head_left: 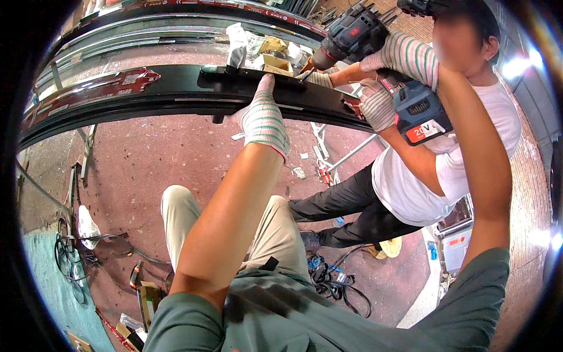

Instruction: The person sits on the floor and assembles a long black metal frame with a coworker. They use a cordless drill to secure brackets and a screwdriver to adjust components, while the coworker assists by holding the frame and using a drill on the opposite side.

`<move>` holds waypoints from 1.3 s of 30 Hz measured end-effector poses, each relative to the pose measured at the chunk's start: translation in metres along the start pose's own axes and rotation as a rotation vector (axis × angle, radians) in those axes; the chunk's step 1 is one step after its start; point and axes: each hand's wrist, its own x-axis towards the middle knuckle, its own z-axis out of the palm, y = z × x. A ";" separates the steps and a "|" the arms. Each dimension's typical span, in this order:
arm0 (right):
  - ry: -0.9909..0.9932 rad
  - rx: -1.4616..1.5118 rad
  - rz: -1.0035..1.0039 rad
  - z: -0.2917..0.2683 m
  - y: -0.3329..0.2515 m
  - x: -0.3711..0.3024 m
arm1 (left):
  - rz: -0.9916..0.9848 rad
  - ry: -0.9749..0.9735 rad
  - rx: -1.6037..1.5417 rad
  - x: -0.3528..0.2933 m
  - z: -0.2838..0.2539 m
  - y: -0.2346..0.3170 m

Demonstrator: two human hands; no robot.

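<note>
A long black metal profile (176,88) with red-and-white film on parts of it runs across in front of me. My left hand (265,120), in a striped knit glove, clamps it near the middle, thumb over the top. My right hand (407,57), gloved alike, is closed around a cordless drill (352,36); its blue-grey battery (419,108) hangs below. The drill's bit slants down to the black plate (258,78) on the profile. A co-worker's gloved hands (377,105) are at the profile's right part, one partly behind the drill.
The co-worker (419,170) in a white shirt stands close on my right. More long profiles (176,29) lie behind. Open cardboard boxes (272,63) stand beyond the profile. Metal stand legs (88,152) and black cables (331,281) are below, on the reddish floor (135,158).
</note>
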 end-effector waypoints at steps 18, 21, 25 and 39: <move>-0.266 -0.162 -0.037 -0.028 0.006 0.049 | 0.163 -0.592 0.118 0.069 -0.103 -0.034; -0.372 -0.088 0.154 -0.015 -0.043 0.056 | 0.359 -0.773 0.201 0.100 -0.124 -0.020; -0.362 -0.116 0.232 -0.016 -0.045 0.072 | 0.585 -0.732 0.165 0.141 -0.119 -0.062; -0.448 -0.373 0.492 -0.013 -0.110 0.075 | 0.885 -0.763 0.662 0.149 -0.136 -0.031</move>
